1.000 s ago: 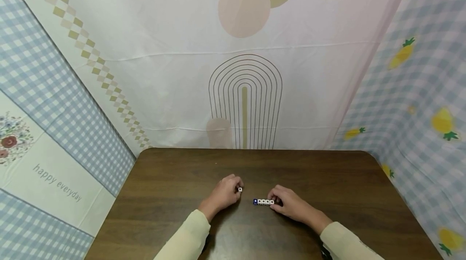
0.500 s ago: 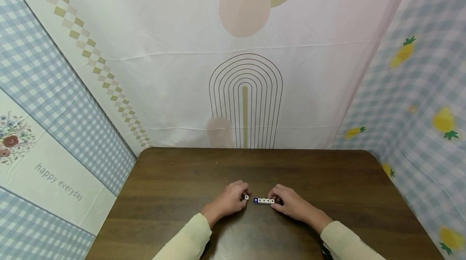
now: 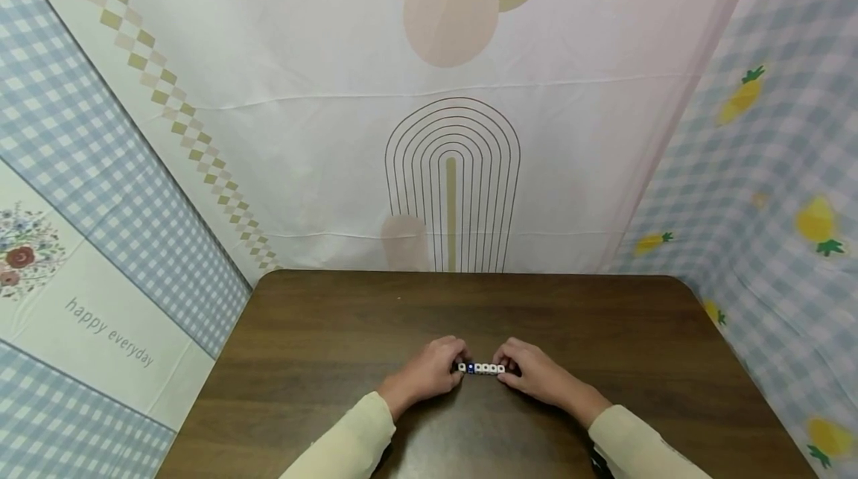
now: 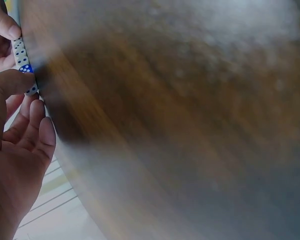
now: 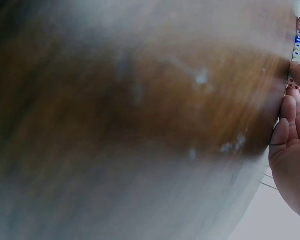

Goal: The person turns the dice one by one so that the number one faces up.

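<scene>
A short row of small dice lies between the two hands in the head view. Most are white dice; one blue die sits second from the left. My left hand pinches the white die at the left end, which stands right against the blue one. At the other end, thumb and fingers of my right hand pinch the last white die, which shows red pips in the right wrist view. Fingertips partly cover both end dice.
The dice row is on a dark brown wooden table. Behind the table hangs a pale patterned cloth, with checked cloths along the sides.
My left hand has moved right and slightly nearer, bringing its white die from apart to the blue end of the row. The right hand has kept its place at the right end.
</scene>
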The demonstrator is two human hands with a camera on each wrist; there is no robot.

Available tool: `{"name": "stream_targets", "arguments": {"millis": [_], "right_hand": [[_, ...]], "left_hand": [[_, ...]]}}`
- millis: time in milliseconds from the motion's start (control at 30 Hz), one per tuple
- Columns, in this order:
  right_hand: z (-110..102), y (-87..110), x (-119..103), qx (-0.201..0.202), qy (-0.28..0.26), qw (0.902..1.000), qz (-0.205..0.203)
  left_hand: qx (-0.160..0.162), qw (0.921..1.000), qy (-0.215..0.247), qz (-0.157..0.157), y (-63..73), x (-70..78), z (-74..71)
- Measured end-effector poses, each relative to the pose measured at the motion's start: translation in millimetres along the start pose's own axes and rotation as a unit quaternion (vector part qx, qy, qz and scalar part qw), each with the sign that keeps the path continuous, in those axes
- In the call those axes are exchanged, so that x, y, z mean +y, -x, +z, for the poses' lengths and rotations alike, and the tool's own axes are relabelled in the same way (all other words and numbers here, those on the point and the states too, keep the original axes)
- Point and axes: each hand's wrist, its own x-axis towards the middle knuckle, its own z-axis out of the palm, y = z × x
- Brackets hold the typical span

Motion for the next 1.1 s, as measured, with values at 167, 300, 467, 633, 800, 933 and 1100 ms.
{"name": "stream_targets", "arguments": {"millis": [167, 300, 467, 633, 800, 933, 1100], "right_hand": [[0, 0.9, -1, 0.000, 0.002, 1.0000, 0.001], [-1, 1.8, -2, -0.003, 0.002, 1.0000, 0.002], [0, 1.7, -1, -0.005, 0.000, 1.0000, 0.004], [0, 1.8, -2, -0.005, -0.004, 1.0000, 0.007], [1, 3.7, -2, -0.002, -0.003, 1.0000, 0.005], [1, 6.5, -1, 0.013, 0.005, 0.9998, -0.012], [-7, 12.3, -2, 0.030, 0.038, 0.9987, -0.013]], "left_hand": [[-0.004, 1.0000, -0.003, 0.002, -1.6, 2.2, 0.9], [-0.007, 1.0000, 0.000, 0.002, -1.8, 3.4, 2.1], [-0.006, 0.9999, -0.008, 0.007, -2.5, 4.6, 2.2], [-0.012, 0.9998, -0.011, 0.006, -2.5, 6.7, 1.5], [-0.022, 0.9997, -0.007, -0.002, -0.6, 7.5, 1.0], [-0.026, 0.9993, 0.017, -0.020, 2.6, 3.5, -1.4], [0.002, 0.9982, 0.022, -0.055, 13.3, -2.6, -15.7]]}}
